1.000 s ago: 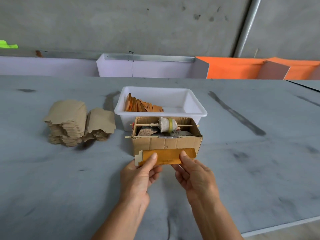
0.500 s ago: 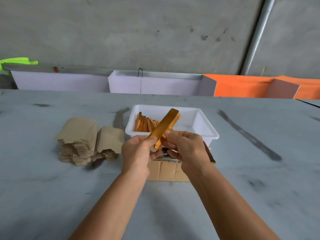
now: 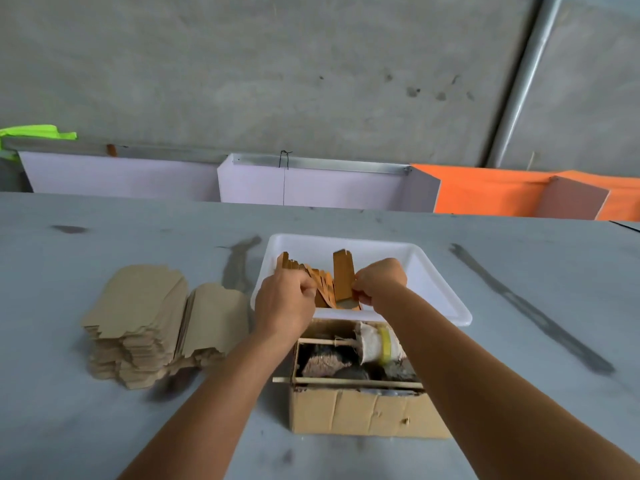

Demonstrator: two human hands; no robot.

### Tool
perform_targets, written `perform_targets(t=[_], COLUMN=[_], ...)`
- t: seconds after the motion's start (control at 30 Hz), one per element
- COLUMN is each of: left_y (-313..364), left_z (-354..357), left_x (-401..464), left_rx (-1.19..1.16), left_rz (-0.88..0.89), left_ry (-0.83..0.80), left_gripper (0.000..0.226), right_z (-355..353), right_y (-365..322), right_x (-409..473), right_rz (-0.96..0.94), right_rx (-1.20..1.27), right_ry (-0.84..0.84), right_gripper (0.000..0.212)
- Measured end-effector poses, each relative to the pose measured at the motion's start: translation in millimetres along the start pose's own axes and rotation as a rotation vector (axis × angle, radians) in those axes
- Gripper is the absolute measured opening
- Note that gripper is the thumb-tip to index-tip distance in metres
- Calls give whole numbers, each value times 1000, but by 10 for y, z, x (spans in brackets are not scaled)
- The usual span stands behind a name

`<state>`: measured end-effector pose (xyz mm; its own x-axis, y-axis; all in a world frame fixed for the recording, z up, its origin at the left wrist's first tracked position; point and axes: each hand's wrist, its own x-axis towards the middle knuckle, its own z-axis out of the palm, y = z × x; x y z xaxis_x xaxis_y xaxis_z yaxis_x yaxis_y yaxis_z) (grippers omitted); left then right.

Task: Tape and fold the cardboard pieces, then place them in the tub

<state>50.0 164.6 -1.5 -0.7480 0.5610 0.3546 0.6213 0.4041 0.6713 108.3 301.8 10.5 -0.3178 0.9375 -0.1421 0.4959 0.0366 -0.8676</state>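
- Over the white tub, the right hand pinches a folded cardboard piece upright among orange-brown pieces.
- The left hand, fingers curled, touches that row; whether it grips any is unclear.
- The nearer cardboard box holds a tape roll.

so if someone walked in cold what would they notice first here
Most likely the two hands over the white tub at the middle of the table: the right hand pinches a folded orange-brown cardboard piece standing upright in it, and the left hand is at the row of folded pieces leaning beside it. Next, the stack of flat cardboard blanks to the left, and the open cardboard box with a tape roll just in front of the tub.
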Motion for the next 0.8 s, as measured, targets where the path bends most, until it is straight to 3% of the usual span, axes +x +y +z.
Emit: perform_targets(t=[0.1, 0.37, 0.47, 0.53, 0.67, 0.8], left_y=[-56, -81, -129, -178, -320, -483], left_z=[41, 20, -39, -112, -274, -411], left_x=[16, -26, -133, -227, -433, -630], left_rx=[20, 1, 6, 27, -32, -131], left_rz=[31, 88, 119, 111, -64, -203], left_ry=[3, 21, 135, 231, 349, 343], left_gripper=[14, 15, 14, 17, 29, 33], right_z=[108, 236, 262, 289, 414, 634], right_y=[40, 1, -62, -130, -200, -168], right_x=[138, 173, 18, -197, -776, -1133], right_rz=[12, -137, -331, -516, -881, -1000], right_rx=[-105, -544, -573, -501, -469, -495], right_ry=[-17, -88, -2, 13, -160, -305], right_gripper=[28, 26, 12, 18, 19, 25])
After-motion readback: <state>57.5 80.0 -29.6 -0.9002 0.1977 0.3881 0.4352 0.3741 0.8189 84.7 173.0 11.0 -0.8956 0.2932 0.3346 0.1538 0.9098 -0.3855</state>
